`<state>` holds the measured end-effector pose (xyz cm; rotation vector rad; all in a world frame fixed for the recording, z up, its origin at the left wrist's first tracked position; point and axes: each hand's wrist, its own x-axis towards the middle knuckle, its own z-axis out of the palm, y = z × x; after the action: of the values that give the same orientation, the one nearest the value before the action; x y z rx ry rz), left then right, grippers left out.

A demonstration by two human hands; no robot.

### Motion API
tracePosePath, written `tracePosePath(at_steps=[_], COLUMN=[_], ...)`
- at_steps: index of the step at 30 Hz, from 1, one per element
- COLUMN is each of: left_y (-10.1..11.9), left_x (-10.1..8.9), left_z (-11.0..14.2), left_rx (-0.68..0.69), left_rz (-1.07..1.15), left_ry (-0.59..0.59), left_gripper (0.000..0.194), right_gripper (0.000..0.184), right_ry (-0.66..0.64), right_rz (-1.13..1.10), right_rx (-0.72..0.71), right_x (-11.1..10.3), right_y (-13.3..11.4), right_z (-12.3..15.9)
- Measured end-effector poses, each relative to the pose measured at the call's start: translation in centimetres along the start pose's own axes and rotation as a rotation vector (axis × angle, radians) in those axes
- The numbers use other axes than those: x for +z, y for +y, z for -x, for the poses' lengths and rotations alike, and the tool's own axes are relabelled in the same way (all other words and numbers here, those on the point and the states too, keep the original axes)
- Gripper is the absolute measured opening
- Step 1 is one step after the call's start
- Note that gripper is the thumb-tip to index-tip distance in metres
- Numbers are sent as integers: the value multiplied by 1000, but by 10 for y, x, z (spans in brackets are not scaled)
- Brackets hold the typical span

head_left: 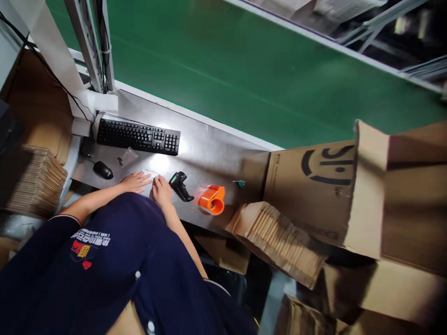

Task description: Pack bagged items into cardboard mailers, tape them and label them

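Note:
A small white sheet of paper (150, 174) with faint print lies on the metal bench, partly hidden by both hands. My left hand (136, 182) rests flat over its left side, fingers stretched out. At the right side of the sheet, my right hand (161, 190) has its fingers bent together on the paper. A black barcode scanner (180, 187) lies just right of that hand. Farther right is an orange tape dispenser (212, 200) with a clear roll. A black keyboard (138, 135) sits beyond my hands, with a small clear plastic bag (129, 156) in front of it.
A black mouse (103, 170) is at the left. Stacked flat cardboard (38, 181) stands past the bench's left edge. On the right are a large open carton (310, 186) and bundled cardboard (279, 237). A green conveyor belt (223, 70) runs behind the bench (216, 144).

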<state>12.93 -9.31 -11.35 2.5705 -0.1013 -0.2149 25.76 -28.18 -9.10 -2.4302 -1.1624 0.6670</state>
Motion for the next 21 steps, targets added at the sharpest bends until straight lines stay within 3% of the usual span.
tracePosePath(at_steps=[5,8,10,12,15,18,21], left_y=[1,0,0,0,4,9,11], left_x=[3,5,4,4,4,7,9], left_z=[-1,-1,-1,-1,-2,-2,-2], left_rx=[-3,-3,-10,-13,-14,-27,-30], left_rz=[-114,-148,-149,-150,-162,-157,-102], left_ry=[-64,-61,-41,-34,-50,-41,10], left_gripper=[67,67,67,67,66,66,65], right_gripper=[49,59,71,69,44,16,19], right_ry=[92,350,430,370,267,183,91], right_rz=[-105,-82,-120,-265,-508,-719,-887], right_rx=[31,277,474,586,630,666,678], right_x=[-4,-22,-41,-60,-76,-72,-61], right_y=[1,9,18,25,21,-6,-41], right_z=[20,24,18,7,-10,-16,-12])
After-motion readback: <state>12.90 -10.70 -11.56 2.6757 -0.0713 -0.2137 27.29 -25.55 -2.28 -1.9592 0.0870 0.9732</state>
